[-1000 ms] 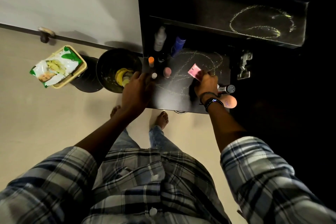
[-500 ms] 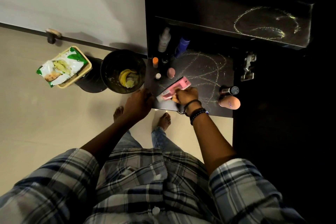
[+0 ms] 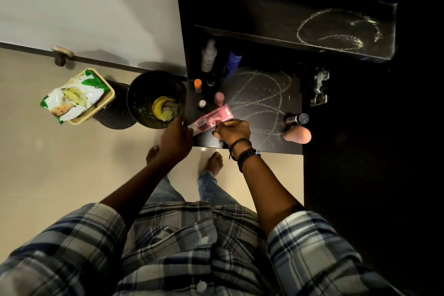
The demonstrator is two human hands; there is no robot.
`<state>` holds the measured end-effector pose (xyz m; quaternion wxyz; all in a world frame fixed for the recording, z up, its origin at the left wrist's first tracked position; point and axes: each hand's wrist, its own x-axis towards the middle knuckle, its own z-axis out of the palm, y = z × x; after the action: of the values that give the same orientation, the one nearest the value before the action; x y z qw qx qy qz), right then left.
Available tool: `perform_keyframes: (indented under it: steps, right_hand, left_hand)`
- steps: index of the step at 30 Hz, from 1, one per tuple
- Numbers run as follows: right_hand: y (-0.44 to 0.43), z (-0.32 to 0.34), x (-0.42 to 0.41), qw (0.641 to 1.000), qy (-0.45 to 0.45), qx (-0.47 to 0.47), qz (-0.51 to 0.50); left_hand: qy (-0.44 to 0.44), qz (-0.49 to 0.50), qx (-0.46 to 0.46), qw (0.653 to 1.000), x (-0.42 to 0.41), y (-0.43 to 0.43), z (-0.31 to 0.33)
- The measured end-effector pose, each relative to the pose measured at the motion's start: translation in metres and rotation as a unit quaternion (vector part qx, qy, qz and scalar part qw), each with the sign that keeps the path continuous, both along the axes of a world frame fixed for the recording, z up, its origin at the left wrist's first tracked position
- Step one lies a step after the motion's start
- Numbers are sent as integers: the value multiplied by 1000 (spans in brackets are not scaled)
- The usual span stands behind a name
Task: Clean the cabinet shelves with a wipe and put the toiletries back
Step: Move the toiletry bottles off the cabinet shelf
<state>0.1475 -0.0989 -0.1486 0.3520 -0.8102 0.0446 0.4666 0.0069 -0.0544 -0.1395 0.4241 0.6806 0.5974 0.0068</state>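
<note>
A dark cabinet stands open against a white wall, over a pale tiled floor. Its lower shelf (image 3: 269,144) is black and marked with chalky scribbles. Over the near left corner of that shelf a pink squeeze tube (image 3: 212,119) is held slanting, its crimped end pointing far and right. The right hand (image 3: 234,131) grips the tube round its middle, fingers curled over it. The left hand (image 3: 176,140) meets the tube's white cap end; in the dim light it is hard to say whether the fingers pinch the cap or only touch it.

Just beyond the tube stand a small pink bottle (image 3: 219,98), a tiny white-capped bottle (image 3: 202,104) and an orange-capped bottle (image 3: 198,85). Farther back are a tall white bottle (image 3: 209,56) and a blue bottle (image 3: 232,62). At the shelf's right side a dark bottle (image 3: 296,119) lies flat, with a peach egg-shaped container (image 3: 298,134) just beside it. The upper shelf (image 3: 336,31) also bears a chalky loop.

Left of the cabinet, on the floor, a black bin (image 3: 141,89) holds a banana peel (image 3: 161,108). Farther left a green-and-white wipes pack (image 3: 72,96) lies in a yellow basket (image 3: 111,96).
</note>
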Motion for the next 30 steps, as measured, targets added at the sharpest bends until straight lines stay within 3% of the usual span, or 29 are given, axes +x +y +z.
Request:
perform_keyframes:
  steps: [2, 6, 10, 12, 14, 21, 30]
  right_hand:
    - [-3, -1, 9, 999, -37, 8, -23]
    - [-19, 22, 41, 972, -231, -7, 39]
    - [-47, 59, 76, 893, -416, -40, 163]
    - [-60, 70, 93, 857, -465, -90, 202]
    - [-73, 77, 108, 854, -467, -116, 197]
    - [-104, 79, 116, 896, -378, -125, 197]
    - [-109, 67, 115, 894, -389, -95, 202]
  left_hand:
    - [30, -12, 28, 999, 2, -1, 4]
    - [24, -62, 49, 997, 18, -4, 17]
    - [-26, -133, 84, 987, 43, -15, 26]
    - [-48, -172, 97, 979, 60, -19, 29]
    - [-76, -215, 99, 969, 82, -24, 31]
    - [-150, -351, 116, 917, 172, -47, 42]
    - [-44, -506, 160, 846, 231, -55, 52]
